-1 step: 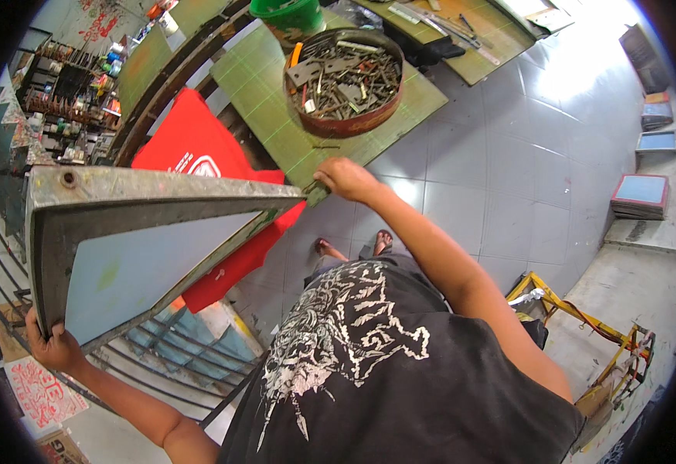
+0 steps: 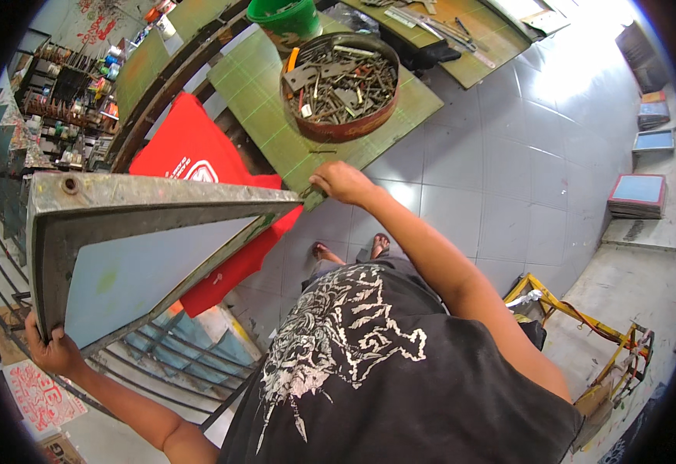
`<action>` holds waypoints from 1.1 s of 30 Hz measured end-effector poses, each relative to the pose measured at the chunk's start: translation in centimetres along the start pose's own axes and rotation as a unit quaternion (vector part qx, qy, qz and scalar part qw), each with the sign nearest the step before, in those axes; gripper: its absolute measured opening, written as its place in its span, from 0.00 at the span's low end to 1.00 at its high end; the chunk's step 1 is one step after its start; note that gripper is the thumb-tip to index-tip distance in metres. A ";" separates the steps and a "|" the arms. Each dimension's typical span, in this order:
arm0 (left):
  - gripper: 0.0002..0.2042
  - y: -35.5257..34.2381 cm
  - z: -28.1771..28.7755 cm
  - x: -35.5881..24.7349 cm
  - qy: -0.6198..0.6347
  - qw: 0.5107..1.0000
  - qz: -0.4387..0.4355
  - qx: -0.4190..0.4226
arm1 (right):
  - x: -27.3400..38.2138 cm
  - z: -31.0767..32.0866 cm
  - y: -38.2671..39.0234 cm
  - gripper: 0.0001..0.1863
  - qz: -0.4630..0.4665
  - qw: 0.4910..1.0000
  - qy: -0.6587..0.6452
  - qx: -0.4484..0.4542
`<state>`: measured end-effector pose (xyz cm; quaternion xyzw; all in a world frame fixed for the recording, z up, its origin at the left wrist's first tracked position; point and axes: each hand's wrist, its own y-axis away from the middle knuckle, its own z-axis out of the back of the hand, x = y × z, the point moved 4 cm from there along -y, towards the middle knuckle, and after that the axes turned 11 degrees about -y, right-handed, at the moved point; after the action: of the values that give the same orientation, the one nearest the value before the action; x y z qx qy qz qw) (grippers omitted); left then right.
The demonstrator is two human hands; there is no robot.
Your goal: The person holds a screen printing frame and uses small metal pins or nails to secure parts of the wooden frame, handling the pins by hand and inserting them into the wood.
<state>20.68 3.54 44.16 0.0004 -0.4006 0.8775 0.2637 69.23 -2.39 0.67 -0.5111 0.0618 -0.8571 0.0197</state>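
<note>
A metal-edged screen printing frame (image 2: 160,192) with pale blue mesh stands tilted at the left. My left hand (image 2: 53,349) grips its near lower edge, thumb on the inner side and fingers wrapped behind. Beyond the frame's far end, my right hand (image 2: 343,184) is closed at the near corner of a green gridded board (image 2: 253,85). Whatever its curled fingertips hold there is hidden. A red T-shirt (image 2: 191,139) with a white print lies behind and under the frame. On the board sits a round rusty tin (image 2: 353,127) full of metal bits, with a small bolt (image 2: 323,151) beside it.
A green bucket (image 2: 287,19) stands behind the tin. Rulers (image 2: 438,31) lie on another green board. At the left are racks of paint pots (image 2: 67,100) and curved metal bars (image 2: 175,359). A yellow metal frame (image 2: 585,321) and stacked screens (image 2: 638,193) are at the right.
The whole view has shifted very slightly. Both hands keep their places on the frame and at the board's corner.
</note>
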 end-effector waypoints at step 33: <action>0.38 -1.1 -0.6 -1.6 -0.016 0.997 -0.030 -0.063 | 1.7 0.6 0.8 0.20 -0.095 0.988 -0.107 -0.063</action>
<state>22.65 3.82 44.16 0.0095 -0.4590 0.8422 0.2827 68.90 -3.44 2.36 -0.6033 0.0645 -0.7901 -0.0873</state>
